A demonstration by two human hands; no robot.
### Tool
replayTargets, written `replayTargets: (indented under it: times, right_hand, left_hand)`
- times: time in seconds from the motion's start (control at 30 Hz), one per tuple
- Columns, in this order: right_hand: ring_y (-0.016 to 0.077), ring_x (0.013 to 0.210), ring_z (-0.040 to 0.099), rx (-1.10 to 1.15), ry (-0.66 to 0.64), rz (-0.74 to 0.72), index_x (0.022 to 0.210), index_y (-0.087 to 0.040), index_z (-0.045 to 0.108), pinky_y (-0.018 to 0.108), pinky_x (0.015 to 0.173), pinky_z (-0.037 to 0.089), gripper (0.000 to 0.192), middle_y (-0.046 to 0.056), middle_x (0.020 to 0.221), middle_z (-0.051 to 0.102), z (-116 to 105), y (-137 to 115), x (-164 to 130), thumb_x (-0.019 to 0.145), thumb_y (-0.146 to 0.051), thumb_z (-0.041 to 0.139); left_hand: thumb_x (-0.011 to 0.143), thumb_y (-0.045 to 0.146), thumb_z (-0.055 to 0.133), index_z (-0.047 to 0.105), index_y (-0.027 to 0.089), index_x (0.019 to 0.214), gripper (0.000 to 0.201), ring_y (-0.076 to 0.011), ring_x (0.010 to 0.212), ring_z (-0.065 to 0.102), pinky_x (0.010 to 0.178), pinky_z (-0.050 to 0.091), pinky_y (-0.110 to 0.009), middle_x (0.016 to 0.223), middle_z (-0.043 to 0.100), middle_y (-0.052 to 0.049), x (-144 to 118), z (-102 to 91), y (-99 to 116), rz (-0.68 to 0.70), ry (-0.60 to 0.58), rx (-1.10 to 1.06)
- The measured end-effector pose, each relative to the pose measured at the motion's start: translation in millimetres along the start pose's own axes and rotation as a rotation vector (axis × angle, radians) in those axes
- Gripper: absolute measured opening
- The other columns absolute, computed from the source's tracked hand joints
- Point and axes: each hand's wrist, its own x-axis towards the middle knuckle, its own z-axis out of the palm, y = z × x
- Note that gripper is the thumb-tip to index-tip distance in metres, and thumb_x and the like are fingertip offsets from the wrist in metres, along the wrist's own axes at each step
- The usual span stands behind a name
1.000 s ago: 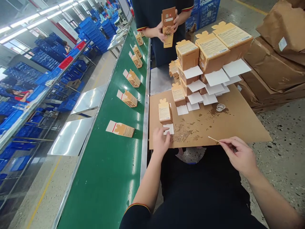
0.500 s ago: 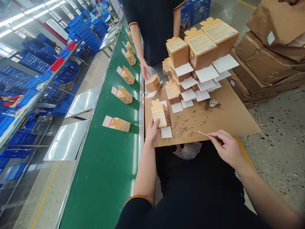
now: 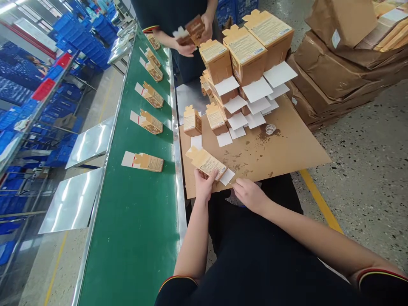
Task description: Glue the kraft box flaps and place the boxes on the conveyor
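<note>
My left hand (image 3: 204, 185) grips a small cardboard box (image 3: 206, 163), tilted, its cut-out tabs pointing up and left. A white end flap (image 3: 227, 176) sticks out from the box's lower right end. Beside that flap, my right hand (image 3: 250, 195) pinches a thin stick that looks like a cotton swab (image 3: 230, 183); its tip is at or near the flap, and I cannot tell whether they touch. Another open box (image 3: 192, 122) stands just beyond on the brown cardboard sheet (image 3: 287, 146). A small clear dish (image 3: 270, 129) sits there among wet spots.
Stacked boxes (image 3: 245, 53) with white flaps rise at the back of the sheet. On the left runs a green conveyor belt (image 3: 137, 229) carrying several boxes. Across from me, a co-worker's hands (image 3: 188, 46) hold a brown carton. Wrapped bundles (image 3: 344, 80) lie at right.
My left hand has tilted its box, flap toward the right. My right hand has brought the swab left to the flap. The co-worker set down a box and now holds another carton.
</note>
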Motion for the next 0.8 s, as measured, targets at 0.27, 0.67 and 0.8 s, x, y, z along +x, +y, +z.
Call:
replayTargets:
  times: [0.27,0.67,0.8]
  right_hand:
    - [0.0207,0.077,0.057,0.005,0.025,0.068,0.088,-0.02,0.069,0.035,0.077,0.049,0.034,0.007,0.086,0.062,-11.3,21.2,-5.3,0.111,-0.007,0.049]
    - [0.0159,0.064,0.058,0.368,0.369,0.43,0.101,-0.024,0.081,0.03,0.061,0.052,0.024,0.002,0.077,0.063,-55.8,17.4,-49.6,0.112,-0.029,0.061]
    - [0.0153,0.062,0.057,0.454,0.384,0.446,0.101,-0.023,0.082,0.029,0.057,0.051,0.023,0.001,0.076,0.063,-54.8,11.8,-45.9,0.111,-0.033,0.065]
  left_hand:
    - [0.081,0.061,0.1,0.041,0.03,0.141,0.089,-0.0327,0.139,0.075,0.115,0.065,-0.051,0.141,0.073,-0.015,-14.6,12.9,-3.7,0.14,0.01,0.123]
    - [0.083,0.04,0.098,0.061,0.025,0.138,0.068,-0.0428,0.133,0.076,0.111,0.064,-0.062,0.141,0.073,-0.022,-37.4,22.3,-3.6,0.201,-0.005,0.414]
    - [0.077,0.04,0.103,0.058,0.025,0.144,0.082,-0.0445,0.139,0.074,0.116,0.062,-0.065,0.142,0.074,-0.022,-32.2,5.3,-3.6,0.163,0.042,0.394]
